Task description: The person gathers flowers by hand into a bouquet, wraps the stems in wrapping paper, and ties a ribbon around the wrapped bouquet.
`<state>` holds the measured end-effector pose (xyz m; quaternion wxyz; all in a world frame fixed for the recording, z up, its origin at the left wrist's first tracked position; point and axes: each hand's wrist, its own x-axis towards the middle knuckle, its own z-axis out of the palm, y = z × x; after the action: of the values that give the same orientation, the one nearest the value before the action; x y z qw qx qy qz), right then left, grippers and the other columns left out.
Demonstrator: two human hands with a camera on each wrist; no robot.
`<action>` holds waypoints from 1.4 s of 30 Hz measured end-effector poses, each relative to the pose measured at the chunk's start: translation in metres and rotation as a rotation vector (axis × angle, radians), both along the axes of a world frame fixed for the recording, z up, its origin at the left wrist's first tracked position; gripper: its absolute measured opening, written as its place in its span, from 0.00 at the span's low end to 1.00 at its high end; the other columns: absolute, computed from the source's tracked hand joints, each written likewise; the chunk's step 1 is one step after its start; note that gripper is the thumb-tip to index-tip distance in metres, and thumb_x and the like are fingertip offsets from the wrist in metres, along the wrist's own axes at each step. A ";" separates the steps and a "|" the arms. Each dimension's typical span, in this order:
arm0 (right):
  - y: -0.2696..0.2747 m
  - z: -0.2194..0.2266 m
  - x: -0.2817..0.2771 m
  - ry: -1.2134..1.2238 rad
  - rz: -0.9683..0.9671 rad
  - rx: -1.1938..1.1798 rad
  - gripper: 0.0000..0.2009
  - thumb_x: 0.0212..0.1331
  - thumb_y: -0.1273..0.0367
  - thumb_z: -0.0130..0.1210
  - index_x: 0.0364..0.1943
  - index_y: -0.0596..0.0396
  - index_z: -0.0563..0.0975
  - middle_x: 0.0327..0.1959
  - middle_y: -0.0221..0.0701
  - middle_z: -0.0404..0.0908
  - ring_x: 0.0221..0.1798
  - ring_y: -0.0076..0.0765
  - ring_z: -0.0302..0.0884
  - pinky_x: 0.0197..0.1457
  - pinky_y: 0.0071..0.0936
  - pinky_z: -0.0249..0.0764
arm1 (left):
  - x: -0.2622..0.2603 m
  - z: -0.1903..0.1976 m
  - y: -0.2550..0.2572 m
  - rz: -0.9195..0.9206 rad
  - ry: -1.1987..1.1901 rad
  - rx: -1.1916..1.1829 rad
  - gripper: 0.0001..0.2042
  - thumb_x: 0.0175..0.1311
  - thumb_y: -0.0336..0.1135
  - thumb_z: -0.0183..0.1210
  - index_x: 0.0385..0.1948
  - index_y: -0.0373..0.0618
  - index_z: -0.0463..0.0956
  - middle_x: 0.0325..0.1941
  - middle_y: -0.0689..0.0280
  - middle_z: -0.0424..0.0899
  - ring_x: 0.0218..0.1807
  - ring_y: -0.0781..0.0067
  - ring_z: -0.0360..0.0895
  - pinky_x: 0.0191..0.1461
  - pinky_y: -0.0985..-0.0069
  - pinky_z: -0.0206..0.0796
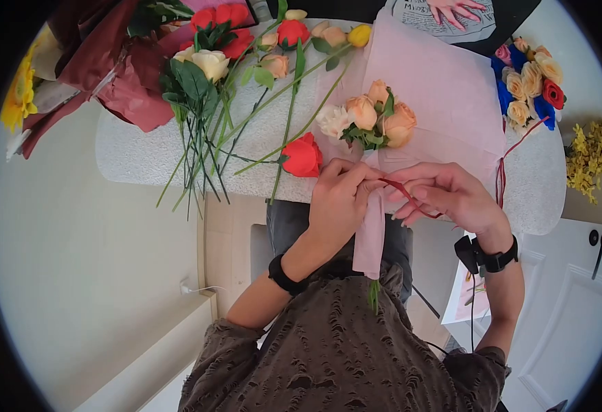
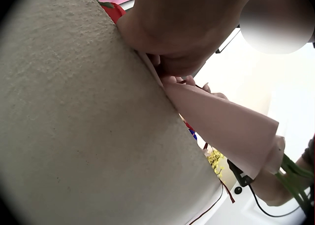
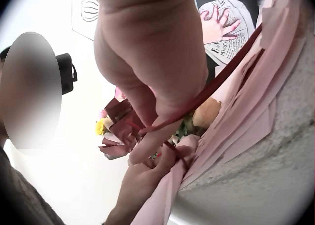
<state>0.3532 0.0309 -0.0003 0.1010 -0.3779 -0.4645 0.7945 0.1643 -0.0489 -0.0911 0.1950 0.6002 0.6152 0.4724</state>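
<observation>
My left hand [image 1: 339, 202] grips a small bouquet round its neck, just under the blooms. Peach roses [image 1: 400, 125] and a cream flower [image 1: 333, 121] top it, and pink paper [image 1: 368, 247] wraps the stems, with green ends [image 1: 374, 296] poking out below. Between finger and thumb my right hand [image 1: 462, 196] pinches a dark red ribbon [image 1: 398, 185], which runs across to the left fingers at the bouquet's neck. Seen from the right wrist, the ribbon [image 3: 221, 80] passes over the right fingers and stretches off past the paper. The left palm's inner side is hidden.
Loose stems [image 1: 201, 147] and a red rose [image 1: 302, 156] lie left on the white table [image 1: 129, 151]. Pink sheets [image 1: 438, 89] spread behind the bouquet. A maroon-wrapped bouquet [image 1: 136, 89] stands far left; a blue-and-peach one [image 1: 531, 79] and yellow flowers [image 1: 593, 154] sit right.
</observation>
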 end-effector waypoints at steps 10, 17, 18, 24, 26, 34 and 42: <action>0.013 -0.041 -0.010 -0.121 -0.041 0.430 0.08 0.68 0.76 0.53 0.47 0.62 0.80 0.36 0.31 0.84 0.34 0.19 0.78 0.35 0.23 0.78 | -0.006 -0.011 -0.002 -0.058 0.069 0.061 0.06 0.52 0.26 0.66 0.31 0.48 0.83 0.30 0.66 0.83 0.33 0.66 0.80 0.34 0.70 0.74; 0.019 -0.030 -0.039 -0.155 0.059 0.608 0.09 0.68 0.72 0.54 0.32 0.63 0.81 0.27 0.30 0.83 0.25 0.17 0.74 0.26 0.22 0.70 | -0.006 -0.023 -0.004 -0.122 0.217 0.289 0.11 0.42 0.26 0.63 0.31 0.47 0.81 0.32 0.70 0.85 0.38 0.67 0.76 0.42 0.71 0.69; 0.019 -0.030 -0.041 -0.243 0.093 0.712 0.10 0.67 0.71 0.55 0.31 0.64 0.80 0.24 0.30 0.83 0.23 0.18 0.74 0.26 0.21 0.69 | -0.006 -0.023 -0.004 -0.120 0.217 0.289 0.11 0.42 0.26 0.63 0.31 0.47 0.81 0.32 0.70 0.85 0.38 0.67 0.76 0.42 0.71 0.69; 0.016 -0.036 -0.048 -0.352 0.139 0.866 0.11 0.68 0.67 0.56 0.32 0.62 0.80 0.21 0.30 0.81 0.21 0.17 0.74 0.26 0.19 0.68 | -0.006 -0.021 -0.006 -0.101 0.247 0.323 0.13 0.41 0.25 0.63 0.33 0.47 0.82 0.32 0.71 0.85 0.39 0.68 0.76 0.42 0.72 0.68; 0.010 -0.031 -0.047 -0.244 0.014 0.736 0.11 0.70 0.66 0.54 0.35 0.61 0.80 0.20 0.29 0.81 0.19 0.16 0.72 0.24 0.18 0.66 | -0.006 -0.021 -0.006 -0.109 0.263 0.340 0.13 0.41 0.26 0.63 0.34 0.47 0.82 0.34 0.71 0.86 0.39 0.69 0.76 0.42 0.72 0.68; 0.010 -0.024 -0.009 0.109 -0.388 0.772 0.11 0.76 0.65 0.45 0.41 0.58 0.73 0.21 0.29 0.78 0.19 0.14 0.66 0.22 0.13 0.59 | -0.004 -0.020 -0.004 -0.085 0.211 0.336 0.11 0.42 0.24 0.65 0.31 0.47 0.82 0.38 0.76 0.88 0.34 0.72 0.76 0.39 0.75 0.66; -0.002 -0.020 -0.004 0.163 -0.424 0.833 0.09 0.74 0.67 0.48 0.40 0.57 0.74 0.23 0.31 0.77 0.22 0.23 0.72 0.25 0.24 0.66 | -0.004 -0.018 -0.003 -0.078 0.232 0.359 0.10 0.44 0.24 0.65 0.31 0.48 0.82 0.37 0.77 0.88 0.33 0.71 0.76 0.39 0.76 0.66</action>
<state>0.3495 0.0287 -0.0204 0.4399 -0.3283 -0.6468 0.5295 0.1605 -0.0524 -0.1093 0.0311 0.6990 0.5157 0.4945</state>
